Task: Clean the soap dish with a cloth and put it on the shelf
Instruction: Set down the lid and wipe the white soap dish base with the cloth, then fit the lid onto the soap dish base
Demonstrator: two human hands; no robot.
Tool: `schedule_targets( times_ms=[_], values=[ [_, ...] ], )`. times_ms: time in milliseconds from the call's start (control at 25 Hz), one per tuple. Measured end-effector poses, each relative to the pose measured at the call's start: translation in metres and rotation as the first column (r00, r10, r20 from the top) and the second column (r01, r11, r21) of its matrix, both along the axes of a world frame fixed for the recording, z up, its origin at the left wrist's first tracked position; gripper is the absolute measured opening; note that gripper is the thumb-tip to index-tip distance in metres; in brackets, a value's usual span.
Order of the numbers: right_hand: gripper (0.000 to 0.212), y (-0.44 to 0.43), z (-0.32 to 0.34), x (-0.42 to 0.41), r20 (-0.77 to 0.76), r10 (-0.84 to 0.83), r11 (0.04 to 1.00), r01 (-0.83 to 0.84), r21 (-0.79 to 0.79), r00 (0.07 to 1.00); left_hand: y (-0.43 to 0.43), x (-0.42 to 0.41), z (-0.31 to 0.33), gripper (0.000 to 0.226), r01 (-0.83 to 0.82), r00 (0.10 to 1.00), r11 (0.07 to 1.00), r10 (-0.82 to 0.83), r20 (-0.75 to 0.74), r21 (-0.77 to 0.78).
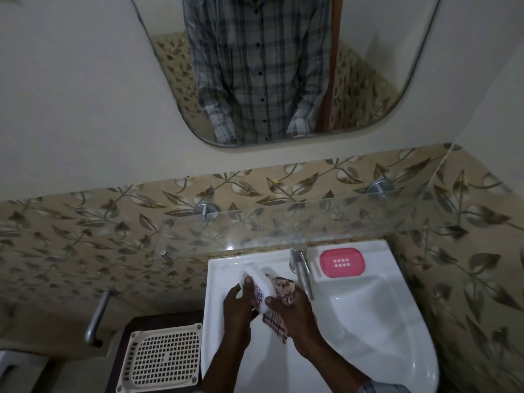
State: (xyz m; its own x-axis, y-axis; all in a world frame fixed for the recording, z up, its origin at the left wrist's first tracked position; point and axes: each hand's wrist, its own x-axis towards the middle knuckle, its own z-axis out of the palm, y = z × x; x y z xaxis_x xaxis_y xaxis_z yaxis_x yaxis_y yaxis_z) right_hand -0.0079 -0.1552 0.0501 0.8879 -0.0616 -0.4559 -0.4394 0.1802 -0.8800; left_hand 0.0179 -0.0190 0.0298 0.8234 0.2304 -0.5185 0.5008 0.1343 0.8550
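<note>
Over the white basin, both hands work at a white soap dish part, held above the left side of the bowl. Left hand is closed around its lower left edge, thumb on top. Right hand is closed too, pinching a patterned pink-and-brown cloth against the dish's right side; a tail of cloth hangs below between the wrists. Wiping looks underway, mid-task by my read (can't tell how clean the piece is, too small and dim).

A pink slotted soap dish tray sits on the basin's back ledge, just right of the steel tap, apart from the hands. Probably the other half of the dish; whether it's been wiped I can't tell.

Glass shelf on its round steel mounts runs along the leaf-pattern tiles above the basin, nothing on it. So placing is not yet done.

Left: finish the wipe, likely rejoin with the pink tray, lift onto the shelf.

Off to the left, a cream perforated plastic lid lies on a dark stand, not involved.
</note>
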Motion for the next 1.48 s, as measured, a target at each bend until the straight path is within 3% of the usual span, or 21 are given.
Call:
schedule_targets(
  times_ms=[80, 200, 360, 400, 480, 560, 600, 680, 720, 760, 800, 840, 920, 1000, 1040, 1080, 1160, 1280, 1360, 1400, 1480],
  values=[
    [0.041, -0.001, 0.001, -0.004, 0.076, 0.109, 0.987, -0.099, -0.129, 0.991, 0.003, 0.003, 0.003, 0.056, 0.15, 0.987, 0.985, -0.155, -0.051, -0.086],
    [0.036, -0.006, -0.005, -0.005, 0.066, 0.222, 0.957, -0.204, -0.208, 0.973, 0.008, 0.007, 0.003, 0.06, 0.06, 0.991, 0.992, -0.073, -0.115, -0.112],
    [0.026, 0.003, -0.017, 0.02, -0.148, 0.017, 0.901, -0.079, -0.426, 0.989, 0.024, 0.004, -0.002, 0.069, -0.094, 0.99, 0.989, 0.081, -0.114, -0.118],
    [0.025, 0.01, -0.018, 0.033, -0.177, -0.04, 0.928, -0.029, -0.371, 0.983, 0.03, 0.002, -0.004, 0.076, -0.123, 0.987, 0.984, 0.109, -0.117, -0.126],
    [0.026, 0.029, -0.017, 0.058, -0.243, -0.178, 0.984, 0.177, -0.026, 0.953, 0.04, -0.002, -0.002, 0.087, -0.156, 0.983, 0.98, 0.142, -0.113, -0.126],
    [0.039, 0.048, -0.017, 0.075, -0.328, -0.28, 0.918, 0.352, 0.183, 0.902, 0.047, -0.008, 0.004, 0.082, -0.156, 0.987, 0.98, 0.149, -0.064, -0.121],
    [0.056, 0.057, -0.023, 0.077, -0.382, -0.278, 0.927, 0.35, 0.133, 0.881, 0.048, -0.012, 0.006, 0.076, -0.147, 0.989, 0.982, 0.143, -0.039, -0.117],
    [0.085, 0.071, -0.038, 0.069, -0.425, -0.216, 0.969, 0.141, -0.203, 0.879, 0.05, -0.019, 0.007, 0.071, -0.14, 0.99, 0.984, 0.138, -0.024, -0.111],
    [0.087, 0.075, -0.047, 0.062, -0.327, -0.19, 0.904, 0.035, -0.426, 0.925, 0.052, -0.022, 0.006, 0.075, -0.144, 0.989, 0.984, 0.141, -0.036, -0.106],
    [0.083, 0.078, -0.056, 0.057, -0.114, -0.12, 0.76, 0.017, -0.649, 0.986, 0.052, -0.024, 0.003, 0.08, -0.148, 0.988, 0.984, 0.143, -0.051, -0.101],
    [0.076, 0.078, -0.066, 0.055, 0.113, 0.06, 0.604, 0.053, -0.795, 0.992, 0.052, -0.025, 0.002, 0.084, -0.148, 0.988, 0.984, 0.142, -0.061, -0.098],
    [0.07, 0.075, -0.072, 0.056, 0.244, 0.264, 0.476, 0.094, -0.874, 0.933, 0.052, -0.026, 0.001, 0.085, -0.145, 0.988, 0.985, 0.139, -0.066, -0.096],
    [0.061, 0.063, -0.084, 0.069, 0.186, 0.586, 0.26, 0.035, -0.965, 0.789, 0.05, -0.028, 0.001, 0.078, -0.13, 0.99, 0.987, 0.124, -0.067, -0.091],
    [0.058, 0.049, -0.08, 0.083, -0.073, 0.691, 0.083, -0.178, -0.98, 0.719, 0.045, -0.026, 0.004, 0.059, -0.085, 0.996, 0.991, 0.081, -0.041, -0.099],
    [0.058, 0.043, -0.074, 0.089, -0.145, 0.704, 0.07, -0.271, -0.96, 0.695, 0.042, -0.024, 0.005, 0.05, -0.065, 0.998, 0.993, 0.062, -0.031, -0.1],
    [0.059, 0.039, -0.064, 0.093, -0.16, 0.722, 0.115, -0.344, -0.932, 0.674, 0.039, -0.022, 0.006, 0.043, -0.052, 0.999, 0.994, 0.05, -0.022, -0.101],
    [0.064, 0.031, -0.039, 0.092, -0.009, 0.713, 0.327, -0.343, -0.881, 0.701, 0.034, -0.017, 0.009, 0.038, -0.042, 0.999, 0.993, 0.042, -0.004, -0.111],
    [0.043, -0.007, -0.01, 0.065, 0.417, 0.49, 0.58, 0.072, -0.812, 0.765, 0.025, -0.009, 0.007, 0.041, -0.021, 1.0, 0.993, 0.022, 0.01, -0.117],
    [0.023, -0.039, -0.008, 0.045, 0.609, 0.18, 0.602, 0.403, -0.689, 0.773, 0.019, -0.005, 0.005, 0.045, 0.003, 0.999, 0.992, 0.002, 0.039, -0.127],
    [0.019, -0.057, -0.009, 0.041, 0.608, -0.007, 0.593, 0.493, -0.636, 0.794, 0.015, -0.003, 0.005, 0.046, 0.017, 0.999, 0.991, -0.011, 0.046, -0.13],
    [0.015, -0.089, -0.017, 0.046, 0.421, -0.373, 0.597, 0.561, -0.573, 0.827, 0.007, -0.001, 0.005, 0.044, 0.05, 0.997, 0.991, -0.042, 0.064, -0.127]
  ],
)
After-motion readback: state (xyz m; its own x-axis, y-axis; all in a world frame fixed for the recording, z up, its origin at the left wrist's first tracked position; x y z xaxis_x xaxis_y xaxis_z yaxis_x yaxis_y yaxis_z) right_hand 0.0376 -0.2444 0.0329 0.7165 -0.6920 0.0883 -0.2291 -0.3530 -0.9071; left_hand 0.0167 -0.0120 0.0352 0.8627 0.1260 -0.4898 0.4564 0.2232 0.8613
